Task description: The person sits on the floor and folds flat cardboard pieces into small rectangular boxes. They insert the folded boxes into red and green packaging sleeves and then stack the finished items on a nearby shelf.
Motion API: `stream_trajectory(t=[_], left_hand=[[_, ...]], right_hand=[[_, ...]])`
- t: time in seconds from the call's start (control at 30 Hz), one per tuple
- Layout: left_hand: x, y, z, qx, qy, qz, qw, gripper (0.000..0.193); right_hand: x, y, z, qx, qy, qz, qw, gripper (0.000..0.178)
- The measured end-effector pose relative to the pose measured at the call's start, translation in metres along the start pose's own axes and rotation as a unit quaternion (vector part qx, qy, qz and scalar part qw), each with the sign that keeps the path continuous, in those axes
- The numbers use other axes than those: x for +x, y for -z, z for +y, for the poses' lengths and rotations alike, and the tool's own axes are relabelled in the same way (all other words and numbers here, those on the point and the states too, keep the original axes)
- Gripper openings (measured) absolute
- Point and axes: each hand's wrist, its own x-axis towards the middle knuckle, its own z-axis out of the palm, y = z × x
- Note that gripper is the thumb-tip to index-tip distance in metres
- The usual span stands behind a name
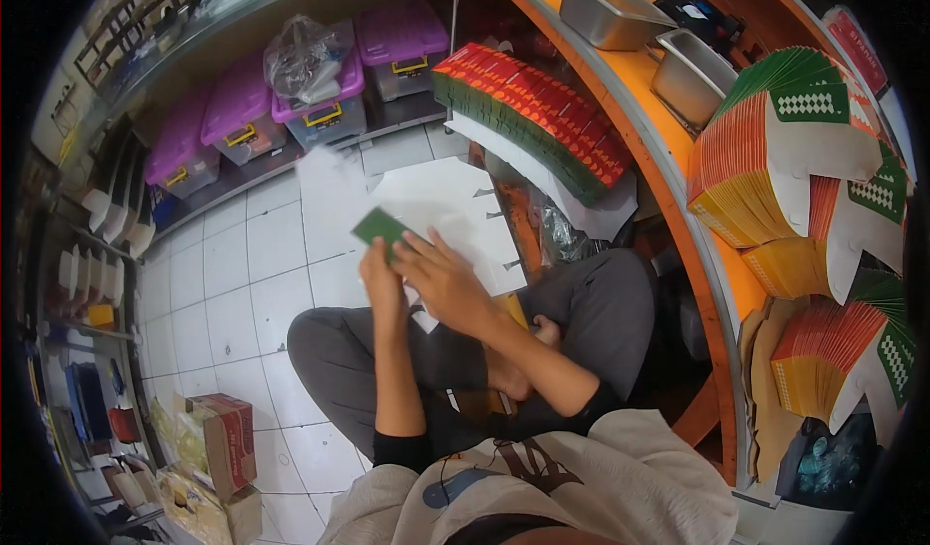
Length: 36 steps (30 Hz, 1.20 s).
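My left hand (381,276) and right hand (444,279) meet above my lap, fingers of both pinching a flat carton blank (381,226), green side showing. Below it lies the white tiled floor (232,293); beyond it, purple-lidded bins (320,99); right of it, the orange desk (668,148).

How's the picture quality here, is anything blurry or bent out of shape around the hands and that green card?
Head view: strong fisheye bend, so the orange counter curves and the corners go black; the left hand, right hand and green card are slightly motion-soft; light is even, with mild glare on the white floor tiles.
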Motion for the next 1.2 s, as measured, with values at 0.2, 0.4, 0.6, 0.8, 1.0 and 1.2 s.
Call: stream_trajectory(t=[0.2,0.4,0.6,0.8,1.0,1.2], left_hand=[[-0.023,-0.002,0.045,-0.095,-0.038,-0.051,0.993,0.033],[-0.031,-0.006,0.036,-0.068,-0.018,-0.051,0.996,0.031],[-0.029,0.000,0.033,-0.087,0.012,-0.081,0.993,0.030],[-0.030,-0.004,0.037,-0.098,0.027,-0.073,0.992,0.028],[-0.032,-0.001,0.036,-0.057,-0.030,-0.074,0.995,0.027],[-0.056,-0.022,0.010,0.001,-0.047,-0.067,0.997,0.029]], right_hand=[[-0.002,0.052,-0.017,0.160,-0.127,0.183,0.962,0.077],[-0.019,0.052,0.002,0.473,-0.279,0.193,0.813,0.071],[-0.022,0.067,0.003,0.273,-0.221,-0.005,0.936,0.043],[-0.031,0.055,0.005,0.267,-0.091,0.047,0.958,0.051],[-0.024,0.061,-0.008,0.254,-0.128,-0.053,0.957,0.047],[-0.027,0.050,0.001,0.004,-0.025,0.036,0.999,0.046]])
